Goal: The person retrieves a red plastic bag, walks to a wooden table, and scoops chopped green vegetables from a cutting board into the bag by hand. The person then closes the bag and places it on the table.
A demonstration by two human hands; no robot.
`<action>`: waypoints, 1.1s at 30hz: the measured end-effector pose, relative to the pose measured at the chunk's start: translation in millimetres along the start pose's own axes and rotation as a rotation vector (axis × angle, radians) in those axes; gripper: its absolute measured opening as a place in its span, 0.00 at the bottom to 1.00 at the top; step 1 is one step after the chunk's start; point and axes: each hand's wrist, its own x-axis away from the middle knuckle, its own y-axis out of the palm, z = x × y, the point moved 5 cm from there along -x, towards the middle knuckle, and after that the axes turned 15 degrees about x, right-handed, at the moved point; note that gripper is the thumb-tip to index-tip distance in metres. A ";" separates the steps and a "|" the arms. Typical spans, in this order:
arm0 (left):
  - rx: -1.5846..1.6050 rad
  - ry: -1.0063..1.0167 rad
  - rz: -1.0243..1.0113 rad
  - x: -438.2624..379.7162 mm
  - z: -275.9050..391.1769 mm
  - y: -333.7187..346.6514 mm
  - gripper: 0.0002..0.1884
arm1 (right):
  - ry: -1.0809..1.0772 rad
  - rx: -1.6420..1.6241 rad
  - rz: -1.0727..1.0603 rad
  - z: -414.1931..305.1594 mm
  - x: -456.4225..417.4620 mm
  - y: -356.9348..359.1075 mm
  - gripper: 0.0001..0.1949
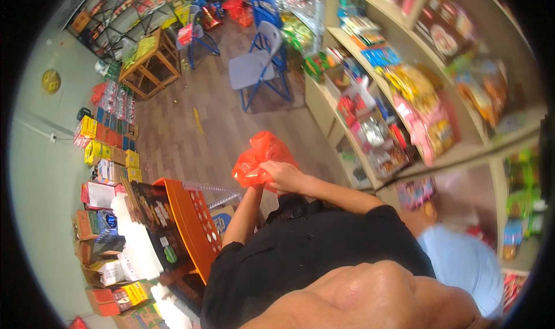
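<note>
A thin red plastic bag is crumpled in front of my waist. My right hand grips the bag near its gathered side, thumb and fingers pressed onto the film. My left hand shows only at the wrist. Red plastic covers its fingers, so whether it lies inside or behind the bag is unclear. The bag's contents, if any, are hidden.
Close on my left stands an orange perforated rack. Cartons line the left wall. Shelves of packaged goods rise on the right. Folding chairs and a wooden stool stand ahead. A person in light blue is at my right.
</note>
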 end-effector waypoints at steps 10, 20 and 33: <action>-0.031 0.073 0.091 -237.1 106.7 -66.3 0.29 | 0.079 -0.051 -0.012 95.1 -190.3 -33.5 0.19; -0.219 0.008 0.256 -351.0 133.9 -137.6 0.30 | -0.046 -0.135 0.015 154.4 -344.2 -38.0 0.23; -0.537 -0.109 0.493 -440.2 150.7 -170.1 0.33 | -0.231 -0.003 -0.321 258.0 -530.9 40.8 0.11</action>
